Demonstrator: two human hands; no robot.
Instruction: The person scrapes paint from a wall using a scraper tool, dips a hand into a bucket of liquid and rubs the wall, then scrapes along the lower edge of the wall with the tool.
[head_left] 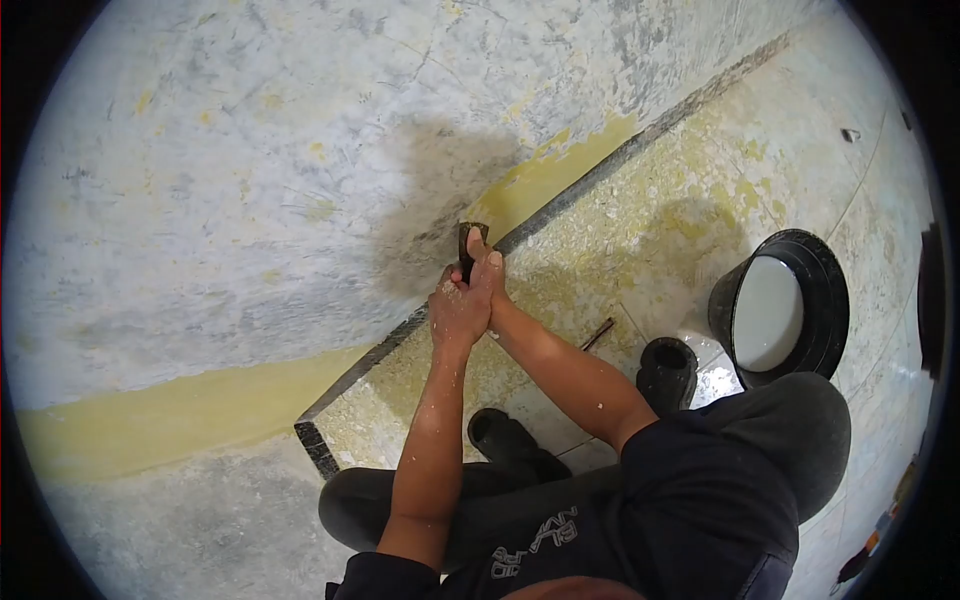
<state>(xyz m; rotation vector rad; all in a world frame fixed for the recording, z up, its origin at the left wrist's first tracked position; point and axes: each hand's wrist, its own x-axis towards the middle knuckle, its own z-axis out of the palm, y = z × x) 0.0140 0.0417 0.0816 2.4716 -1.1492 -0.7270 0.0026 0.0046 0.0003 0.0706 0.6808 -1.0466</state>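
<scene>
My left hand (460, 312) and my right hand (488, 277) are closed together on a dark, flat scraper (467, 237). The fingers overlap, so most of its grip is hidden. Its far end meets the wall (250, 230) at the edge of a remaining yellow paint strip (560, 180), just above the dark skirting (620, 160). White specks dot both hands and forearms. Pale and yellow paint flakes (560, 270) cover the floor below the hands.
A black bucket (838, 310) of whitish liquid (768, 313) stands on the tiles at right. Beside my dark shoes (500, 432) lies a thin dark stick (600, 333). Further left, another yellow band (180, 410) runs along the wall's bottom.
</scene>
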